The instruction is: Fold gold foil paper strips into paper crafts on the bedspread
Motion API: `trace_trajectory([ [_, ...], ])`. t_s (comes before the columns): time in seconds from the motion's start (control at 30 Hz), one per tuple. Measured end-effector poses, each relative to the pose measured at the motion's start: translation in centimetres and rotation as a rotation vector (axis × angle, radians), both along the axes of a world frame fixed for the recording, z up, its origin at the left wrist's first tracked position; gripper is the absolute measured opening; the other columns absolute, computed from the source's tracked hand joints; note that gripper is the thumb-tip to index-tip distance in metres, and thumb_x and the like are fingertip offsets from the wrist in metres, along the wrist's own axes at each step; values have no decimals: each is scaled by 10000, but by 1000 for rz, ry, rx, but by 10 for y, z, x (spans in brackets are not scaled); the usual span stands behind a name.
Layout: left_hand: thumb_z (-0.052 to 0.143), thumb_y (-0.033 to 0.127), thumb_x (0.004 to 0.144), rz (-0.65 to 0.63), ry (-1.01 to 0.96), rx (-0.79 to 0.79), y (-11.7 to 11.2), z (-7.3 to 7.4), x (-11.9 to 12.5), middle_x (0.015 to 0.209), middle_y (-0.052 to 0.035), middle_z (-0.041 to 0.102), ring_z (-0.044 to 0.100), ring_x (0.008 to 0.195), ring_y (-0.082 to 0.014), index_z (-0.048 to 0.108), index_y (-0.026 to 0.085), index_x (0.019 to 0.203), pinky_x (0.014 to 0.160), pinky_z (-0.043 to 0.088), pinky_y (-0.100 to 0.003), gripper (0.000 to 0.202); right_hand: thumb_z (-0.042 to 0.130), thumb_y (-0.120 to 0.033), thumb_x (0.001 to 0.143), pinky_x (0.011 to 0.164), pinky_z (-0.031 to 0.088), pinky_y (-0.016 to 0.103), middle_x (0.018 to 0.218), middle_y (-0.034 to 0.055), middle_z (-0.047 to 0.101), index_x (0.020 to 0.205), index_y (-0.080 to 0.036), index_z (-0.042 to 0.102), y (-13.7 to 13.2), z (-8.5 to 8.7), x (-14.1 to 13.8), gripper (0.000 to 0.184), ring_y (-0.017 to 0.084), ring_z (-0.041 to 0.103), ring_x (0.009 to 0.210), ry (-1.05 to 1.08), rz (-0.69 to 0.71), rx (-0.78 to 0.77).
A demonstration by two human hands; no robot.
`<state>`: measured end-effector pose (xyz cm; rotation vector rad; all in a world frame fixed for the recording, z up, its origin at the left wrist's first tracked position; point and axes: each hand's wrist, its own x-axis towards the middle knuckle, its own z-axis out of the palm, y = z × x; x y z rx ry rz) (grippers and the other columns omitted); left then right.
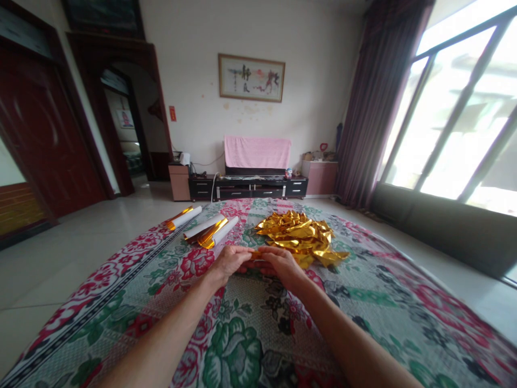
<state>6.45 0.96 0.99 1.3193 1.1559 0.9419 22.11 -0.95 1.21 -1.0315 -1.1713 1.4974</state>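
Note:
Both of my hands meet above the flower-patterned cloth [232, 350], fingertips almost touching. Between them is a small piece of gold foil paper [256, 255], mostly covered by the fingers. My left hand [230, 263] pinches its left end, and my right hand [283, 263] pinches the right end. Just beyond the right hand lies a heap of folded gold foil pieces [297, 231]. Past the left hand, curled sheets of gold foil paper [212, 231] with white backs rest on the cloth. Another curled sheet [184, 216] lies farther left.
A low black TV cabinet [250, 188] stands against the far wall, with a pink cloth [257, 152] draped over what is on it. Purple curtains [374, 108] hang beside the large window at right. A red door [44, 124] is at left.

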Motion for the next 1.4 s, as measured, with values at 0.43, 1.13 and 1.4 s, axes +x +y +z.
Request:
trace_trajectory([
  [0.43,569,225,674,23,30,-6,0,0,2,780,-65,688,636,716,-164,640,147,994,510,424,-201,338,529,-229,712,519,482,175,814,43,686,919,-165,615,1,-2,-1,233,141,649,712,-86,-31,7],
  [1.13,561,259,675,42,101,25,-1,3,4,774,-66,687,625,733,-179,649,158,998,495,426,-210,350,493,-219,725,511,483,188,716,30,686,912,-171,652,1,-1,-4,250,136,641,665,-163,-95,20],
  [1.4,576,267,674,-3,60,6,2,0,-3,831,-66,686,628,764,-181,644,165,1002,505,425,-208,350,559,-263,709,490,479,176,801,24,687,880,-184,657,5,-8,-4,212,144,647,697,-137,-109,40],
])
